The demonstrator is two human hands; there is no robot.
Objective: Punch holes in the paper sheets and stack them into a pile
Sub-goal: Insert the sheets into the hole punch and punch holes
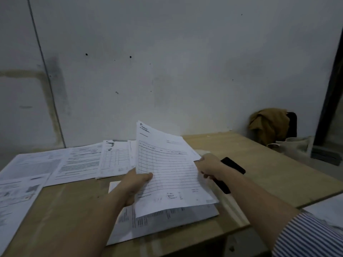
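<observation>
Nearest to me, bottom right: striped sleeve on the right arm, and a loose paper at the frame edge beside it. Both forearms reach forward over the table.

Under the arms I see a pile of sheets lying flat on the table's near edge, printed side up, corners a bit fanned.

Above that pile is the ruled sheet, lifted off it and tilted, far end raised toward the wall. Left hand grips its left edge: thumb pressed on top, other fingers hidden under the paper. Right hand holds the right edge, fingers curled around it.

A black object runs under or behind the right hand. I can't tell what it is, or whether the fingers touch it.

A small paper sits just beside the left wrist, mostly covered.

Further out on the left, a row of printed pages is spread flat and overlapping, running to the table's left end. One page near the left edge has pictures on it, too blurred to read.

Far right, past the table: pale bag, with a brown cloth draped over a dark chair back behind it.

Behind everything is a bare grey wall, stained at the left, with a few small dark holes.
</observation>
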